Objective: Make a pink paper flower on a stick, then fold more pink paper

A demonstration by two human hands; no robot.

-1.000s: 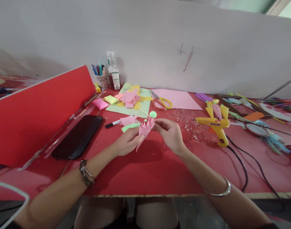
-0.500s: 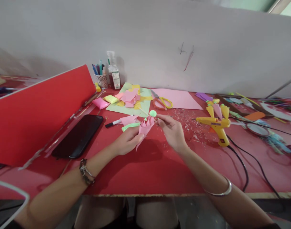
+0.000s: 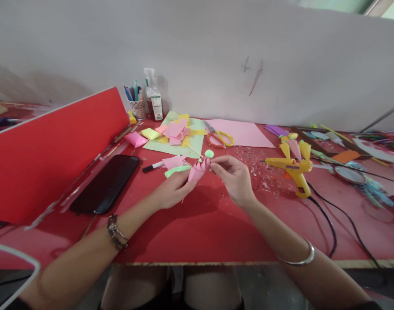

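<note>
Head view: your left grip point(image 3: 174, 189) pinches the pink paper cone point(image 3: 197, 172), likely light and crushable; hold toward seven o'clock. Right grip point(image 3: 234, 178), three o'clock: pinch unclear.

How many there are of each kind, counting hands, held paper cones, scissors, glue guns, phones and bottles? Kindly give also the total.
Hands: 2 (left hand, right hand)
Held pink paper cone: 1
Scissors: 1 pair
Yellow glue gun: 1
Black phone: 1
Bottle: 1
Total: 7, with the scissors counted as one
</note>
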